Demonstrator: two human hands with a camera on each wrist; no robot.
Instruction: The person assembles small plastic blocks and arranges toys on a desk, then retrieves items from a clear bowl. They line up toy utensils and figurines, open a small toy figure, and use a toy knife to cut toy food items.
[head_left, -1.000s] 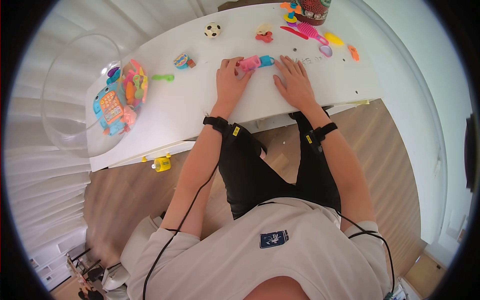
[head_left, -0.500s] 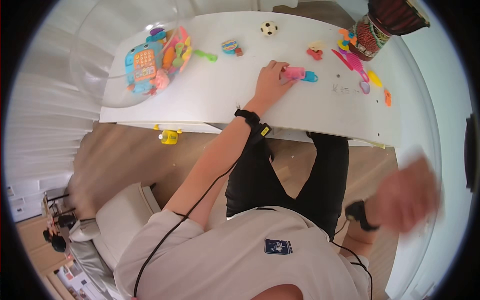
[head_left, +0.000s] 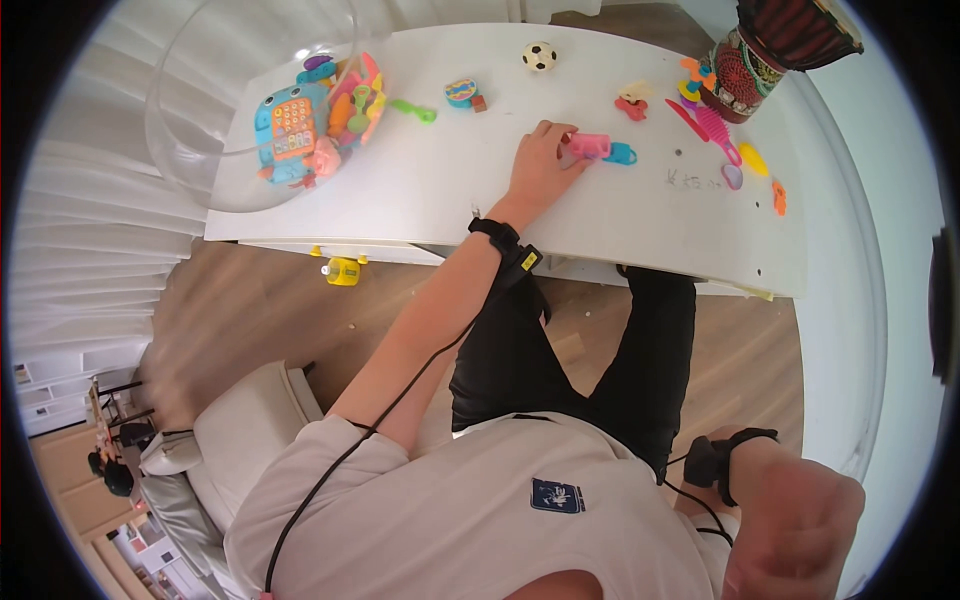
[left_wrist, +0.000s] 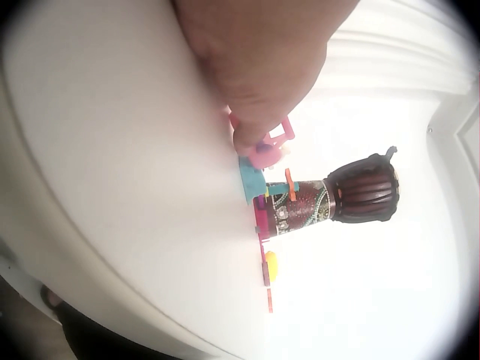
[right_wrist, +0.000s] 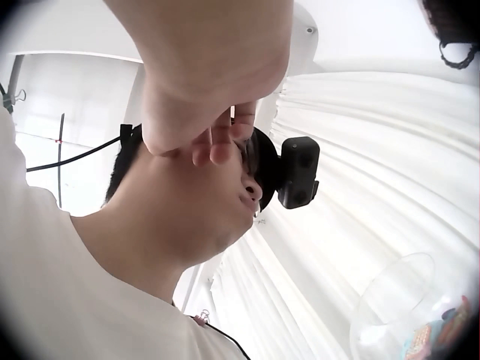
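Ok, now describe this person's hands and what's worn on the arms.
The left hand and right hand are bare; the shirt sleeves are short and beige. Black wristbands carry black devices, the left one with a yellow label. Black cables run along both arms.

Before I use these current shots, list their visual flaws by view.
Head: strong wide-angle bowing, dark surround, right hand softly blurred. Left wrist: white tabletop looks washed out, corners dark. Right wrist: white curtain very bright, corners dark.
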